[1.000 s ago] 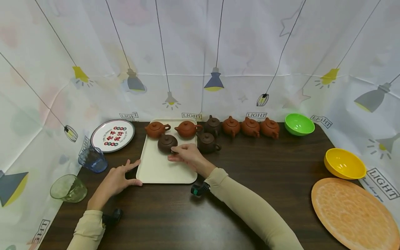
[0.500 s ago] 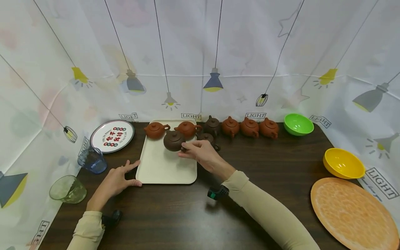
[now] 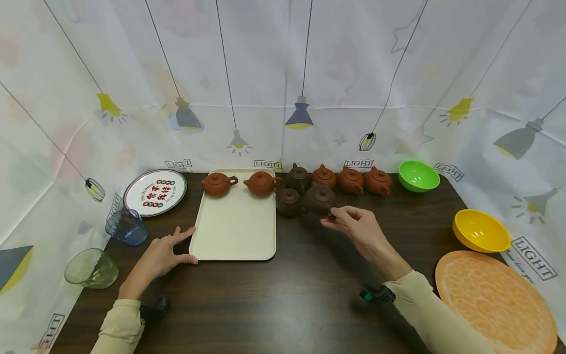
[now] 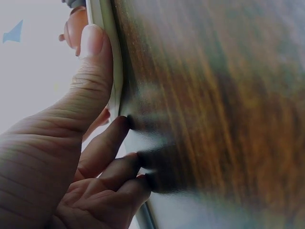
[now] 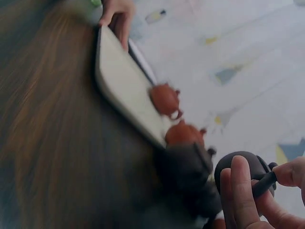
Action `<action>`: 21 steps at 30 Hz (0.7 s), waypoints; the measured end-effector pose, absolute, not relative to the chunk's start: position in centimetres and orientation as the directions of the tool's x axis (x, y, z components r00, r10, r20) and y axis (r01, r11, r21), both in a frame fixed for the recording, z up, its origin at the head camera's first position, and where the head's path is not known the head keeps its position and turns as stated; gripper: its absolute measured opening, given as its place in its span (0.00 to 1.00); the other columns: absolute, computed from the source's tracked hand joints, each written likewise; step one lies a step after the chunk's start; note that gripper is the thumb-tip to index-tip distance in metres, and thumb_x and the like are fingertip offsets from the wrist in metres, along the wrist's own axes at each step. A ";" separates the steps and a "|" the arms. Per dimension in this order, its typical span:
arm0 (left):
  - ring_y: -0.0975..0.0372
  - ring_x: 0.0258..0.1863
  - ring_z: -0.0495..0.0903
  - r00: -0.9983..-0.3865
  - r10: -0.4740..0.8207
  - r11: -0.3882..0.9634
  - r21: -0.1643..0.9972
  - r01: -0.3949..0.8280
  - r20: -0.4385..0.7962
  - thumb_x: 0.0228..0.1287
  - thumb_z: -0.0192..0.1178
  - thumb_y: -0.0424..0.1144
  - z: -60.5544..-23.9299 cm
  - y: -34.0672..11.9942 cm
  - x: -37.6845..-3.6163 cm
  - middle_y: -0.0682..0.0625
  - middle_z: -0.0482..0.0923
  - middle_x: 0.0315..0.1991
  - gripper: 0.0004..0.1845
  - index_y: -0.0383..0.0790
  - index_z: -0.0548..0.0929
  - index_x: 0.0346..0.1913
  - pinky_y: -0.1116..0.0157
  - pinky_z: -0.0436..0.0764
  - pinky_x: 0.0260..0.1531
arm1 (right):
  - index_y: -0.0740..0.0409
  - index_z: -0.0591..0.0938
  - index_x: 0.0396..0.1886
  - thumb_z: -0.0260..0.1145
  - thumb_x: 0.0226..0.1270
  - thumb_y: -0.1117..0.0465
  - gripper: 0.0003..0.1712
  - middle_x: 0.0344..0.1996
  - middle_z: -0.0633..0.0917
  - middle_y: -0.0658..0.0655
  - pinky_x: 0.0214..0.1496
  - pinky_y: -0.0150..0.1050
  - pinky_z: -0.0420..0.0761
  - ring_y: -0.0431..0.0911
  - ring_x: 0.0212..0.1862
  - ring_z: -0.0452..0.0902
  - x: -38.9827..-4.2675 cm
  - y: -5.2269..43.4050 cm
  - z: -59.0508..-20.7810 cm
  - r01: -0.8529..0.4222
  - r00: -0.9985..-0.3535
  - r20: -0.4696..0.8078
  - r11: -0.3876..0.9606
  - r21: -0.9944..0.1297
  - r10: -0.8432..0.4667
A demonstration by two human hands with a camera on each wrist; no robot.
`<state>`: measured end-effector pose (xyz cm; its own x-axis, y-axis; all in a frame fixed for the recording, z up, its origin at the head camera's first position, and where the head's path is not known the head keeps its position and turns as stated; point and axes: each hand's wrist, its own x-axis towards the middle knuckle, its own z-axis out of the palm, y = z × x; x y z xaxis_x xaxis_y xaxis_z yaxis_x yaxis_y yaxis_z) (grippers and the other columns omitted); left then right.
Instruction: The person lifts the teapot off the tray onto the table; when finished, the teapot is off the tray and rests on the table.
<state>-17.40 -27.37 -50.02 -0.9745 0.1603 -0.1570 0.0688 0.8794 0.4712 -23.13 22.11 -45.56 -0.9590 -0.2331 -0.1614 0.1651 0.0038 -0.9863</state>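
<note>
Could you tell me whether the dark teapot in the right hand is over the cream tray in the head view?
No, the dark teapot held by the right hand is right of the cream tray, over the dark table.

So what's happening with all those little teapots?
A person is moving a dark teapot. Their right hand pinches its handle, holding it right of the tray, beside another dark teapot. Whether it rests on the table yet is unclear. The left hand touches the tray's near left corner. Two reddish teapots stand at the tray's far end, and four more pots line the wall behind.
</note>
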 end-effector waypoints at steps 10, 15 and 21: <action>0.22 0.72 0.66 -0.974 0.155 0.873 0.484 0.055 -0.168 0.58 0.76 0.61 -50.0 -27.4 -17.2 0.22 0.60 0.77 0.52 0.44 0.68 0.82 0.34 0.77 0.64 | 0.74 0.83 0.59 0.66 0.82 0.52 0.26 0.47 0.87 0.54 0.63 0.32 0.85 0.43 0.51 0.93 -23.5 24.1 -48.5 0.234 -0.956 -0.228 -0.013 -0.972 -0.187; 0.22 0.72 0.65 -0.973 0.153 0.873 0.486 0.051 -0.173 0.58 0.76 0.61 -50.0 -27.5 -17.2 0.23 0.60 0.78 0.52 0.44 0.68 0.82 0.34 0.76 0.66 | 0.74 0.81 0.61 0.65 0.83 0.54 0.26 0.50 0.85 0.57 0.63 0.34 0.86 0.43 0.51 0.93 -24.2 24.3 -49.6 0.269 -0.947 -0.263 -0.007 -0.963 -0.186; 0.22 0.73 0.65 -0.974 0.150 0.874 0.483 0.050 -0.172 0.58 0.76 0.61 -50.0 -27.4 -17.4 0.23 0.60 0.77 0.52 0.44 0.68 0.82 0.33 0.75 0.67 | 0.78 0.78 0.65 0.65 0.83 0.52 0.31 0.54 0.86 0.64 0.57 0.43 0.90 0.47 0.49 0.94 -24.9 24.6 -49.9 0.235 -0.951 -0.242 0.058 -0.970 -0.192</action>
